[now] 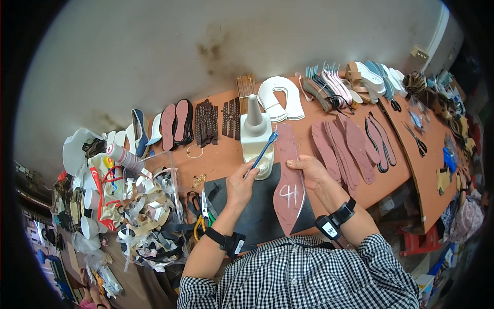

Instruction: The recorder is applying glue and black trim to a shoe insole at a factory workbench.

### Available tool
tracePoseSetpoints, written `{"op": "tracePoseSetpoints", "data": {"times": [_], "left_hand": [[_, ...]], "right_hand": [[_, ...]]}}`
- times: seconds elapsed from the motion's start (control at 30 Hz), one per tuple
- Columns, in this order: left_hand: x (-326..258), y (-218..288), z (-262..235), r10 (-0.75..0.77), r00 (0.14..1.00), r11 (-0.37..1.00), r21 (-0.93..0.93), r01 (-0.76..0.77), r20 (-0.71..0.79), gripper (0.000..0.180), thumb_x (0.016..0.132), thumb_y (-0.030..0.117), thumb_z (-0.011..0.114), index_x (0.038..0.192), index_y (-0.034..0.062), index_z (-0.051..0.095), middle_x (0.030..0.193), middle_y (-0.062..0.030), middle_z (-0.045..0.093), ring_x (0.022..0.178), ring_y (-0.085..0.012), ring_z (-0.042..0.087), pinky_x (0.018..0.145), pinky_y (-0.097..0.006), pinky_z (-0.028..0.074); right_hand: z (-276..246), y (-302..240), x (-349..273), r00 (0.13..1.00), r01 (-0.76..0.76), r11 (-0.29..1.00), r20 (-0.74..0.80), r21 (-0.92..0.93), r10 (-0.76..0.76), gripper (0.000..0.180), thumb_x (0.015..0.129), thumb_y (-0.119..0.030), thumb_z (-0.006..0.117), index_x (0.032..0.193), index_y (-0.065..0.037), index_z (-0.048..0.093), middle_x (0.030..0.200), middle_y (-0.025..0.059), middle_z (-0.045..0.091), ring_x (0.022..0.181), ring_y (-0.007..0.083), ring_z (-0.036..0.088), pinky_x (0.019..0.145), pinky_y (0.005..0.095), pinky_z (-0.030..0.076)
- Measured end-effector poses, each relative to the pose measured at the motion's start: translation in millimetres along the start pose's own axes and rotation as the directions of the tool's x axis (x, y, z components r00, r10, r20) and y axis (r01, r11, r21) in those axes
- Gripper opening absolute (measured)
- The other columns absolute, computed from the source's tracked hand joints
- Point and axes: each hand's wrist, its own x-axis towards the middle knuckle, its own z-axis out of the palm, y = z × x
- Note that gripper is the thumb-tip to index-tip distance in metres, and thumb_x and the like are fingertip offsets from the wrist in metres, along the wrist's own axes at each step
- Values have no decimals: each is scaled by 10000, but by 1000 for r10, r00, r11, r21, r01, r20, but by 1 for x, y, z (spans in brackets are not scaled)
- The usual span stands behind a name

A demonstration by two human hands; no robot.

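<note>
Reddish-brown insole (289,180): long, pointed at its lower end, lying on a dark mat (257,211) at centre frame; white handwritten marks sit near its lower half.
Hidden: the mat's lower edge is cut off by the checked shirt; the brush tip merges with the insole's upper end, so contact is hard to judge.
Left hand (239,185): fingers curled tight around a blue-handled brush (263,152).
Right hand (311,172): fingers flat and spread, pressing the insole's right edge.
Glue bottle (254,135): white, cone-nozzled, just above the mat.
Scissors and pliers (203,213): left of the mat.
Clutter: strap pile in the lower left is too tangled to sort out.
</note>
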Motion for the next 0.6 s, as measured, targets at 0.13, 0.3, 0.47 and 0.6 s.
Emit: {"op": "tracePoseSetpoints", "data": {"times": [0.13, 0.3, 0.47, 0.6], "left_hand": [[-8, 5, -2, -53, 999, 997, 55, 52, 9, 216, 801, 124, 616, 989, 18, 629, 745, -53, 602, 684, -97, 553, 623, -237, 430], [-17, 10, -5, -101, 993, 994, 58, 97, 54, 218, 799, 126, 617, 989, 20, 626, 792, -94, 653, 722, -103, 596, 657, -248, 458], [-26, 5, -2, -57, 997, 998, -23, 58, 49, 190, 806, 107, 620, 973, 19, 634, 648, 40, 510, 589, -31, 437, 521, -189, 362], [-32, 10, -6, -84, 991, 996, 2, 84, 107, 190, 807, 94, 611, 975, 7, 629, 655, 37, 511, 585, -32, 435, 514, -188, 355]], "right_hand": [[2, -1, 1, 1000, -10, 1000, -1, 24, 10, 184, 812, -45, 564, 978, 34, 560, 896, 103, 617, 757, 191, 614, 708, 326, 522], [3, -2, 3, 1000, -25, 998, 6, 54, 25, 191, 818, -44, 551, 992, 34, 554, 909, 103, 617, 776, 191, 617, 722, 326, 522], [4, -4, 3, 999, -32, 997, -7, 76, 32, 203, 826, -52, 544, 1008, 35, 555, 923, 104, 620, 802, 197, 616, 745, 338, 512], [1, -6, 7, 999, -34, 995, 13, 91, 33, 214, 826, -66, 559, 1019, 28, 553, 938, 111, 617, 817, 210, 615, 758, 349, 511]]}}
